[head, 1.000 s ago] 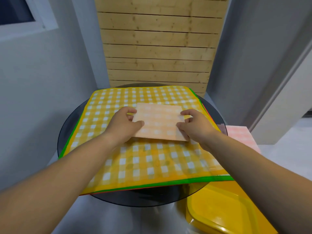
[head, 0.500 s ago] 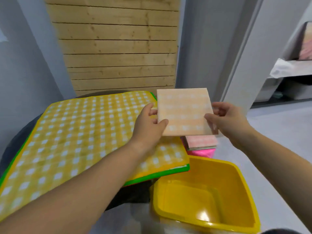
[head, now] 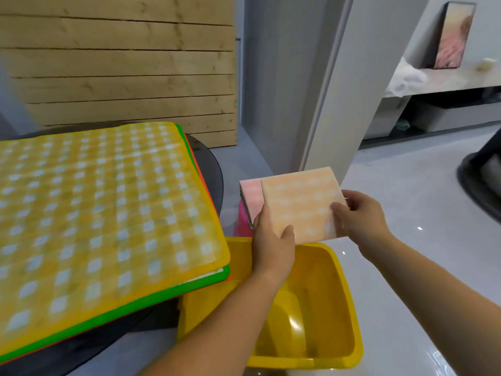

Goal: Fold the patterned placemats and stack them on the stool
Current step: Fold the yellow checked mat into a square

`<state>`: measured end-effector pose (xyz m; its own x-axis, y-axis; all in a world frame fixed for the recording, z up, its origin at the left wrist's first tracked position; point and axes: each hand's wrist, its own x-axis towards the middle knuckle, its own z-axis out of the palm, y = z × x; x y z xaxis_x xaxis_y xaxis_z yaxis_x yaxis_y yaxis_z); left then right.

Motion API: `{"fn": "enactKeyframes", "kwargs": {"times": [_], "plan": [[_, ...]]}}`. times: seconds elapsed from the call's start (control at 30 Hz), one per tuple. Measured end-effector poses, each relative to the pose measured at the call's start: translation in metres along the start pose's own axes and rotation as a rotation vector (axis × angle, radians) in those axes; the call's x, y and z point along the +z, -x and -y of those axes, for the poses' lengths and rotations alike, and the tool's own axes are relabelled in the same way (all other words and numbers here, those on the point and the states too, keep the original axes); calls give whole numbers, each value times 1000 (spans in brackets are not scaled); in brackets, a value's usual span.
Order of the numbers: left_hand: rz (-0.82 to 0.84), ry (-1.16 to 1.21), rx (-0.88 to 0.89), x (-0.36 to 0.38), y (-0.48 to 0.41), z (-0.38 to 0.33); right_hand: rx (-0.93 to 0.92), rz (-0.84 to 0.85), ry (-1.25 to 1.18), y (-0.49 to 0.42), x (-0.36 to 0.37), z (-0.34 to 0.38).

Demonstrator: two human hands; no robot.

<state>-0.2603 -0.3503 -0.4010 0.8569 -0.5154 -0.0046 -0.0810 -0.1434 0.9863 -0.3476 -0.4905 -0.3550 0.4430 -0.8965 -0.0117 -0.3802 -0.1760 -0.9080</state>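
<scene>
The left hand (head: pixel 273 240) and right hand (head: pixel 357 215) are gripping the folded orange placemat (head: pixel 301 204) over the pink placemat (head: pixel 250 196) on the stool (head: pixel 242 225), three o'clock from the desk (head: pixel 214 169), where the yellow placemat stack (head: pixel 103 202) is awaiting folding.

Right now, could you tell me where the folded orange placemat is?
Right of centre in the head view, the orange placemat is held by the left hand and right hand over the pink placemat on the stool, beyond the yellow tub.

The folded orange mat (head: pixel 301 202) is held by the left hand (head: pixel 271 248) and right hand (head: pixel 360 215), at three o'clock from the yellow mat (head: pixel 108 202).
</scene>
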Motion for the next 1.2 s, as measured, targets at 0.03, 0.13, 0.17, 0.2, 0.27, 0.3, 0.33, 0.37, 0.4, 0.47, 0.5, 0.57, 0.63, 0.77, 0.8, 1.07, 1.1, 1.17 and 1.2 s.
{"fn": "enactKeyframes", "kwargs": {"times": [0.03,0.13,0.17,0.2,0.27,0.3,0.33,0.37,0.4,0.47,0.5,0.57,0.63,0.77,0.8,1.07,1.1,1.17,1.2], "plan": [[-2,12,-27,3,-6,8,-1,2,8,-8,8,-9],[-15,36,-65,6,-30,24,-10,17,8,-33,32,-26],[-23,40,-70,7,-40,29,-17,24,10,-43,41,-30],[-33,41,-81,8,-50,34,-20,32,11,-53,50,-34],[-49,12,-80,7,-66,43,-21,50,7,-70,67,-40],[-51,-12,-68,6,-74,47,-22,55,10,-78,75,-42],[-49,-36,-58,5,-82,53,-26,57,17,-86,82,-45],[-46,-56,-53,4,-91,58,-32,59,27,-93,89,-49],[-42,-75,-54,4,-101,64,-39,63,38,-100,95,-51],[-37,-118,-69,6,-119,72,-53,66,76,-112,106,-55],[-34,-141,-75,7,-126,75,-58,66,104,-118,110,-56],[-20,-171,-89,11,-138,79,-70,73,156,-128,117,-58],[-3,-184,-105,12,-147,83,-77,78,218,-136,123,-61],[17,-250,-173,12,-152,92,-103,90,355,-143,131,-68],[23,-275,-193,12,-151,92,-111,92,372,-143,132,-70],[26,-300,-210,19,-148,100,-124,112,457,-138,136,-85],[26,-301,-207,19,-149,100,-121,119,460,-137,136,-86],[25,-289,-198,21,-149,101,-112,137,457,-134,134,-88],[23,-277,-195,21,-149,101,-106,144,450,-133,134,-89]]}}
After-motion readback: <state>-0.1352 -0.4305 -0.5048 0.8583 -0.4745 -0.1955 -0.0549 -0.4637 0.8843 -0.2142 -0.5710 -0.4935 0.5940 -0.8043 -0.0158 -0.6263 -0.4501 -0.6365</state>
